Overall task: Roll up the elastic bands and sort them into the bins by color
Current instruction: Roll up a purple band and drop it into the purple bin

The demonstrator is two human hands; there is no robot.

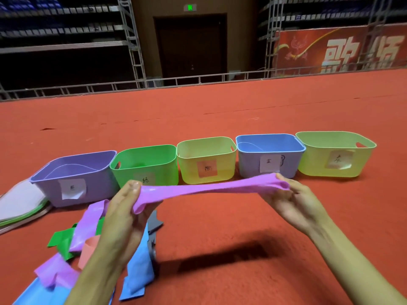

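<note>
1. Loose bands lay tangled on the floor under the left forearm. An end dropped there could have caught among them.
2. Left grip pinched one end of the purple band, thumb on top and fingers curled beneath. Right grip had its fingers curled round the other end. The band hung taut in the air between them, above the floor and in front of the row of bins.
3. Pulled that thin, it could have slipped from either pinch and snapped back at the other hand.
4. Rolling it under such tension risked a coil that would spring open once released into a bin.
5. Sorting could also have gone wrong. The purple bin stood at the far left of the row, well apart from the right grip. The blue bin sat just behind that grip, and its pale front wall looked close to purple.
</note>
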